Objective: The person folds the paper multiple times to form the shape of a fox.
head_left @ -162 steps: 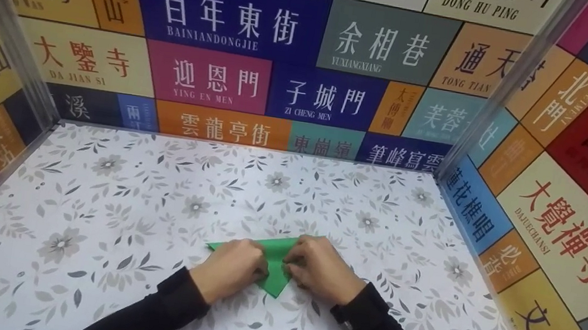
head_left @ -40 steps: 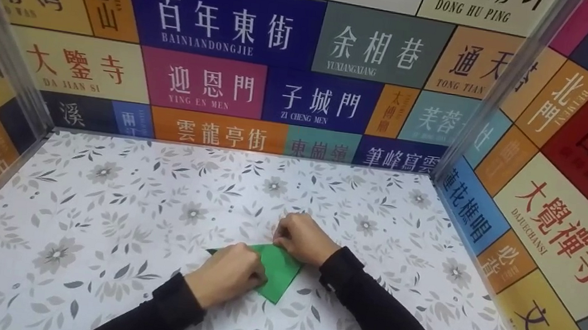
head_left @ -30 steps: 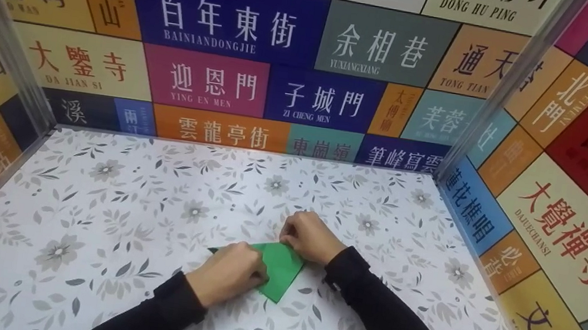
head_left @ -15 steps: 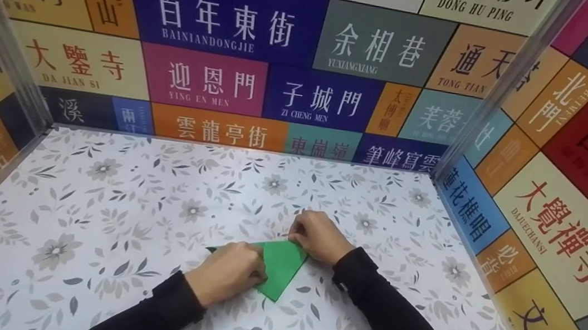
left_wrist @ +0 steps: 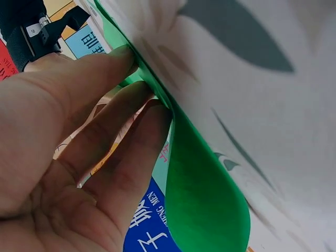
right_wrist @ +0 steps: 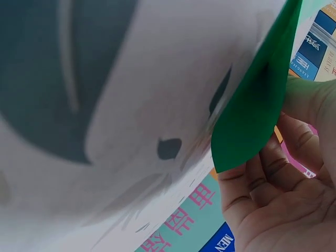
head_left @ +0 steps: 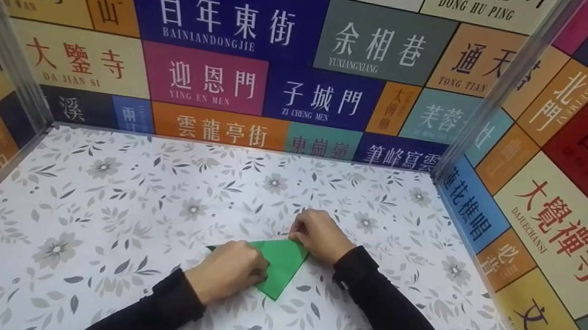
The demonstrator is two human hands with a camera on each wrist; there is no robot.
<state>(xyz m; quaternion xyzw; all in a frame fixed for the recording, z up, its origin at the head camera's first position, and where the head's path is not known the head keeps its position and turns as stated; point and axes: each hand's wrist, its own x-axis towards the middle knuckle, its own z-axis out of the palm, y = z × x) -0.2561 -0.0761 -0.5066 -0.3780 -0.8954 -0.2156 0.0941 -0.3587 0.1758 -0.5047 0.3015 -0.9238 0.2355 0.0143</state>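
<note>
A folded sheet of green paper [head_left: 284, 270] lies on the patterned tabletop, one corner pointing toward the person. My left hand [head_left: 230, 269] covers the paper's left part, where only a small tip sticks out beyond the knuckles. In the left wrist view, thumb and bent fingertips [left_wrist: 160, 113] pinch at a fold of the paper [left_wrist: 205, 184]. At the far right corner, my right hand [head_left: 321, 238] holds the paper's edge with curled fingers. The right wrist view has the paper [right_wrist: 252, 115] curving up off the table, with thumb and fingers [right_wrist: 241, 184] along its edge.
The white tabletop [head_left: 125, 211] carries a grey flower and leaf print. Upright panels with coloured name blocks, such as the back wall [head_left: 222, 21] and the right wall [head_left: 573, 221], enclose it at the back and sides. Both forearms wear black sleeves [head_left: 141, 309].
My right hand has moved from over the paper's right part to its far edge, then slightly right along it. More of the green surface shows now. My left hand stays nearly in place.
</note>
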